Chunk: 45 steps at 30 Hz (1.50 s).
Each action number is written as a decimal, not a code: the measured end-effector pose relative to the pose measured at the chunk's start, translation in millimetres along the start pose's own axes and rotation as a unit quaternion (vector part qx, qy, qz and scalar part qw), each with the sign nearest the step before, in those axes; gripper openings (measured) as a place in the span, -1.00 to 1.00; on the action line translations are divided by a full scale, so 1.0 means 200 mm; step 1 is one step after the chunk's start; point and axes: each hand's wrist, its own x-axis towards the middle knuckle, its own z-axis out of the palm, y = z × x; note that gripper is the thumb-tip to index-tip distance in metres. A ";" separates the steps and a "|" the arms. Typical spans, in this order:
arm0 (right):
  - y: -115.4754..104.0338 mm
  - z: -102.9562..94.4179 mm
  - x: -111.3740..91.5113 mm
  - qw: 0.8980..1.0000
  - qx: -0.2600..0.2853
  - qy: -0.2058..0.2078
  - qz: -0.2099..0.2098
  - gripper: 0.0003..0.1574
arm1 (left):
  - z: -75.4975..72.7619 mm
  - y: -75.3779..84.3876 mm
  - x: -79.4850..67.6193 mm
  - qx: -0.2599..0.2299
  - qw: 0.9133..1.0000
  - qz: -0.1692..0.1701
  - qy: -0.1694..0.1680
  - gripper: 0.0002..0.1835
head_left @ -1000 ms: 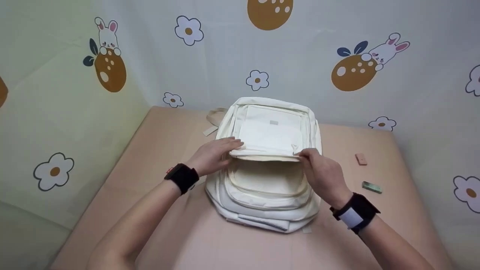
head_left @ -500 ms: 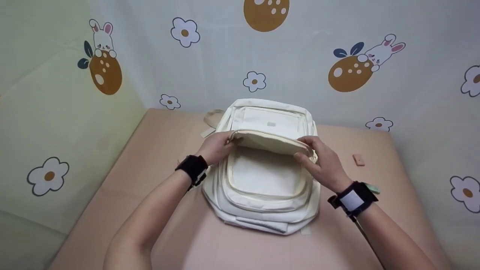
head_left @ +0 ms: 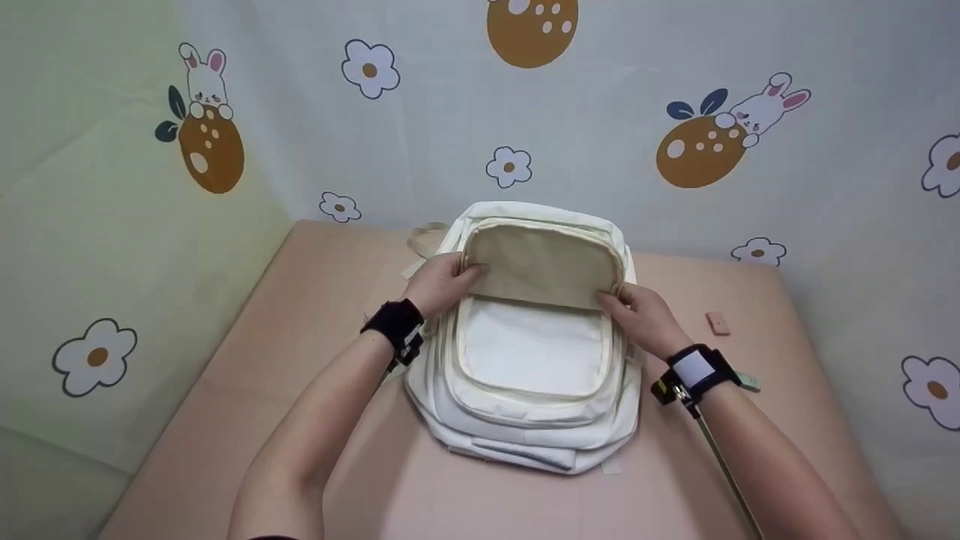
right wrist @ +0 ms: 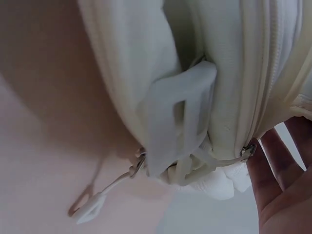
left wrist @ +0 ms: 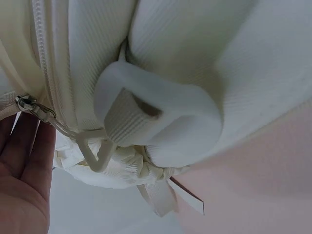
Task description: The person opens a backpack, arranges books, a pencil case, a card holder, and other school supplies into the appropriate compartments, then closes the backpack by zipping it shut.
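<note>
A cream backpack [head_left: 517,431] lies on its back with its front pocket unzipped. The pocket's flap [head_left: 544,262] is folded up toward the top, its beige lining facing me, and the white pocket inside [head_left: 532,349] shows below. My left hand [head_left: 441,283] pinches the flap's left edge, thumb on the lining; opposite it, my right hand [head_left: 649,319] pinches the right edge. In the left wrist view, fingers sit beside a metal zipper slider [left wrist: 27,103] near a white plastic buckle [left wrist: 161,112]. Another slider [right wrist: 248,151] and buckle [right wrist: 180,117] appear in the right wrist view.
On the pink-covered table [head_left: 262,360], a pink block [head_left: 718,323] lies right of the backpack. A green block [head_left: 748,383] is partly hidden behind the right wristband. A beige strap loop [head_left: 427,238] sticks out at upper left. Printed fabric walls [head_left: 435,127] stand behind and left.
The flap has swung from hanging over the pocket's upper part up and back, baring its lining. Both hands have changed their hold to the flap's side edges.
</note>
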 end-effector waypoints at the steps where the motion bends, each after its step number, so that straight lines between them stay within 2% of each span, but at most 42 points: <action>1: 0.00 0.00 0.01 1.000 0.005 0.001 0.006 -0.35 | 0.00 0.00 0.00 -0.010 1.000 -0.001 -0.001 -0.51; 7: -0.03 -0.01 0.04 0.998 0.041 -0.005 0.040 -0.36 | 0.00 -0.02 0.02 -0.045 0.999 -0.007 -0.011 -0.56; 13: -0.04 -0.02 0.06 0.997 0.051 -0.023 0.060 -0.34 | 0.00 -0.01 0.03 -0.030 0.999 -0.011 -0.006 -0.58; 17: -0.03 -0.03 0.05 0.997 0.044 -0.036 0.050 -0.35 | 0.01 0.00 0.03 -0.019 1.000 -0.020 -0.006 -0.55; 21: -0.02 -0.06 0.01 0.998 0.025 -0.051 0.022 -0.38 | 0.02 -0.01 0.03 -0.014 0.999 -0.027 -0.009 -0.52; 27: 0.09 -0.26 -0.12 0.998 -0.051 -0.028 0.019 -0.46 | 0.02 -0.02 0.04 -0.014 0.999 -0.033 -0.014 -0.48; 30: 0.17 -0.36 -0.21 0.993 -0.111 -0.025 0.028 -0.48 | 0.01 -0.02 0.05 -0.016 0.999 -0.035 -0.014 -0.49; 33: 0.25 -0.43 -0.29 0.984 -0.170 -0.034 0.042 -0.52 | 0.01 -0.01 0.05 -0.015 0.999 -0.040 -0.017 -0.48; 39: 0.39 -0.50 -0.39 0.967 -0.225 -0.077 0.097 -0.46 | 0.00 -0.01 0.04 -0.017 0.999 -0.042 -0.021 -0.49; 45: 0.46 -0.52 -0.47 0.955 -0.269 -0.087 0.089 -0.60 | 0.00 -0.01 0.05 -0.025 0.998 -0.042 -0.028 -0.48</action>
